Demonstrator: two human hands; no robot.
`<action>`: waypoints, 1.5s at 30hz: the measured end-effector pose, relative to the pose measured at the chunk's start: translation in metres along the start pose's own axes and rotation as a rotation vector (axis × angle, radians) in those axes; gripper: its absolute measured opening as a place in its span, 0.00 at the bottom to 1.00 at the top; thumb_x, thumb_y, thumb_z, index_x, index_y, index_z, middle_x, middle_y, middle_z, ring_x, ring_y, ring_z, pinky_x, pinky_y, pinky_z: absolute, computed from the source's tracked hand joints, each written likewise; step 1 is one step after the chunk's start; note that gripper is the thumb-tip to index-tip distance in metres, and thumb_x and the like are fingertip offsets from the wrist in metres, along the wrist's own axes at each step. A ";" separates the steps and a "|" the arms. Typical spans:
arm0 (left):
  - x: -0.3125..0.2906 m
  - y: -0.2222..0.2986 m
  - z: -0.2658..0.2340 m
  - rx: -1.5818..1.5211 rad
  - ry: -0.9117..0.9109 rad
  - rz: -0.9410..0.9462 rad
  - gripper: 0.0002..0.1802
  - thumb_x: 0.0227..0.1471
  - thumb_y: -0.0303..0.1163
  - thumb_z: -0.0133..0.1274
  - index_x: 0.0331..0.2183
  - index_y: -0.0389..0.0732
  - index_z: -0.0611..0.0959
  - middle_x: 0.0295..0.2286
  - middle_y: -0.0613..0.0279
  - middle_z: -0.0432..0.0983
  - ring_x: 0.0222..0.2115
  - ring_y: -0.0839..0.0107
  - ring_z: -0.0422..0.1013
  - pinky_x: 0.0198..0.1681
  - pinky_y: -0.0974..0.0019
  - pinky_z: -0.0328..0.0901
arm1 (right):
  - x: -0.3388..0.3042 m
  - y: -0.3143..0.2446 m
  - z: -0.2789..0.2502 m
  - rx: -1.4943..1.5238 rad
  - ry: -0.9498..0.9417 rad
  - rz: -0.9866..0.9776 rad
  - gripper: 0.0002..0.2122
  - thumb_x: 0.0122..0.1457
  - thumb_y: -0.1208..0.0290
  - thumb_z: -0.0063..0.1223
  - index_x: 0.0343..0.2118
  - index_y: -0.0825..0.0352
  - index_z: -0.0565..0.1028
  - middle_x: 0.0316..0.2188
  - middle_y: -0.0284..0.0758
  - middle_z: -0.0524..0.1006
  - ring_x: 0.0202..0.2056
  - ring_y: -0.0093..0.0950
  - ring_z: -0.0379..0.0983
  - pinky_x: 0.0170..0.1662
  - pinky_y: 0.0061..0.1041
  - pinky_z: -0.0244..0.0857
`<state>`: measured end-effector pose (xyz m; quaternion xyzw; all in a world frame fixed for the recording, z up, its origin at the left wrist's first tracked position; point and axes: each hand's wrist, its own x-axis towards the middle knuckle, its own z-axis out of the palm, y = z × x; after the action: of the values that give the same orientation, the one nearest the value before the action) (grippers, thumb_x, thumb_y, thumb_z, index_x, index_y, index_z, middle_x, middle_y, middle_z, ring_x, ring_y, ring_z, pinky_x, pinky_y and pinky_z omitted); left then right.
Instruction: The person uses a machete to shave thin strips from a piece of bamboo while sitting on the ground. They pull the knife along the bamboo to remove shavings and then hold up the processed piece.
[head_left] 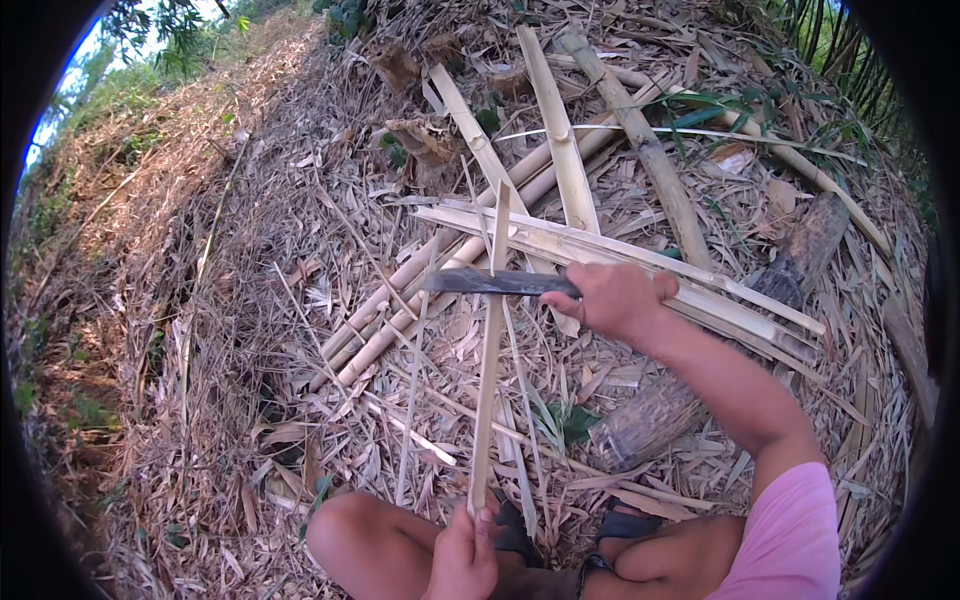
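My left hand [464, 555] is closed around the near end of a long, pale bamboo strip [486, 400], which points away from me between my knees. In my right hand [620, 298] is a broad-bladed machete [490, 283], its handle hidden by my fingers. The dark blade lies crosswise over the upper part of the strip and seems to touch it. Just beyond the blade, a bundle of split bamboo lengths [740, 300] lies slanting to the right, partly behind my right forearm.
Farther off lie split bamboo halves [562, 140], round bamboo poles [385, 320] and a grey pole [650, 150]. A thick log [650, 420] rests under my right arm, near my sandalled foot [625, 522]. Cut stumps [425, 140] stand at the back. Dry leaves [250, 400] cover the sloping ground.
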<state>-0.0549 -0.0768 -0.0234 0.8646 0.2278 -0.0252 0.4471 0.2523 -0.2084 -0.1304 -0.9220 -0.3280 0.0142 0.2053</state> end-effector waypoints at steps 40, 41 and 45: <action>0.028 -0.022 -0.072 -0.877 -0.256 -0.328 0.24 0.67 0.45 0.31 0.46 0.33 0.69 0.18 0.51 0.70 0.12 0.63 0.68 0.13 0.64 0.67 | 0.014 0.003 0.000 1.395 -0.511 0.524 0.31 0.67 0.43 0.33 0.47 0.73 0.74 0.24 0.34 0.75 0.13 0.18 0.67 0.12 0.18 0.60; 0.033 -0.021 -0.074 -0.857 -0.209 -0.336 0.24 0.67 0.45 0.31 0.46 0.33 0.69 0.19 0.51 0.70 0.12 0.63 0.68 0.13 0.64 0.67 | 0.013 -0.009 -0.004 1.423 -0.438 0.513 0.31 0.67 0.44 0.33 0.47 0.73 0.73 0.25 0.34 0.75 0.13 0.19 0.68 0.12 0.18 0.60; 0.055 -0.009 -0.080 -0.858 -0.174 -0.338 0.23 0.67 0.44 0.30 0.47 0.34 0.69 0.23 0.54 0.70 0.13 0.65 0.68 0.15 0.66 0.66 | 0.015 -0.037 -0.019 1.387 -0.088 0.365 0.29 0.68 0.46 0.32 0.45 0.72 0.75 0.24 0.33 0.74 0.13 0.18 0.69 0.11 0.17 0.59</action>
<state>-0.0218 0.0105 0.0039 0.5471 0.3171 -0.0735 0.7712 0.2455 -0.1806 -0.0968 -0.6177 -0.0920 0.2906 0.7249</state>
